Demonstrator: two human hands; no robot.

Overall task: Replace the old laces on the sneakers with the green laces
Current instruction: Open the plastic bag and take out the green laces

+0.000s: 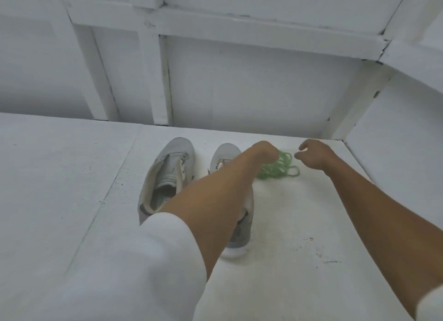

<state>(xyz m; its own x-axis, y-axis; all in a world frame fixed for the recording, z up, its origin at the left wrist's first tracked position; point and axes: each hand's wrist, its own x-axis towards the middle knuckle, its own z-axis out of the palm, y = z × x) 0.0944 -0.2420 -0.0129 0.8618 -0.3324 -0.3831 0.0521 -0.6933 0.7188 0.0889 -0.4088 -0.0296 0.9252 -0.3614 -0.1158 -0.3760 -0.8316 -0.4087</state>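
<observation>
- Nearest the viewer, a white sleeve (155, 260) covers the upper left arm. The bare forearm crosses over one sneaker (225, 155) and hides its middle.
- Left of that forearm, well apart from the left hand (265, 150), the other sneaker (167, 174) lies on the white desk (60, 189), toe pointing away.
- Left hand is bent down at the wrist with its fingers hidden; whether it grips anything cannot be told.
- Green laces (280, 167) lie in a loose heap just right of the left hand, between both hands.
- Right hand (314, 154) hovers just right of the heap, fingers loosely curled, holding nothing.
- Beyond both hands stands a white panelled wall (239, 86).
</observation>
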